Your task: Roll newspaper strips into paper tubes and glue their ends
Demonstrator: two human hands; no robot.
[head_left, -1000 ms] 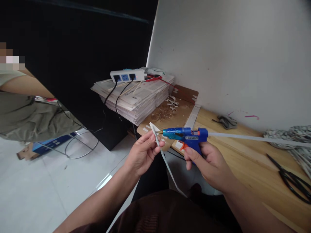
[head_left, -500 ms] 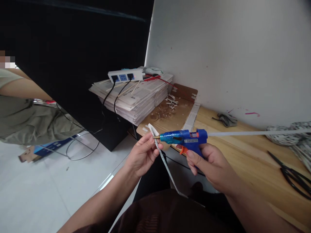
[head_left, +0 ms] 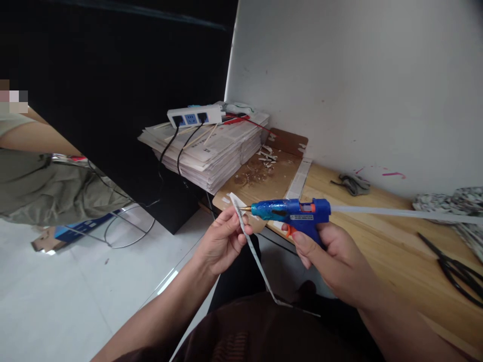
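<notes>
My left hand (head_left: pixel 222 239) pinches a thin whitish strip (head_left: pixel 260 266), which looks like rolled or folded paper. Its wider pointed end stands up above my fingers, and the rest runs down over my lap with a bend near the bottom. In my right hand (head_left: pixel 335 256) is a blue glue gun (head_left: pixel 294 213) with an orange trigger. Its brass nozzle points left and sits at the upper end of the strip, close to my left fingertips. A long translucent glue stick (head_left: pixel 381 212) sticks out of the gun's back toward the right.
A stack of newspapers (head_left: pixel 226 161) carries a white power strip (head_left: pixel 194 116) with black plugs. Paper scraps (head_left: pixel 267 156) lie on brown cardboard (head_left: pixel 245 188). Black scissors (head_left: pixel 453 269) rest on the wooden table (head_left: pixel 392 256). Another person's arm (head_left: pixel 49 138) shows beside a black panel (head_left: pixel 124 90).
The glue gun in my right hand has shifted slightly right, and its nozzle has drawn back a little along the strip's end. My left hand keeps its pinch almost unmoved.
</notes>
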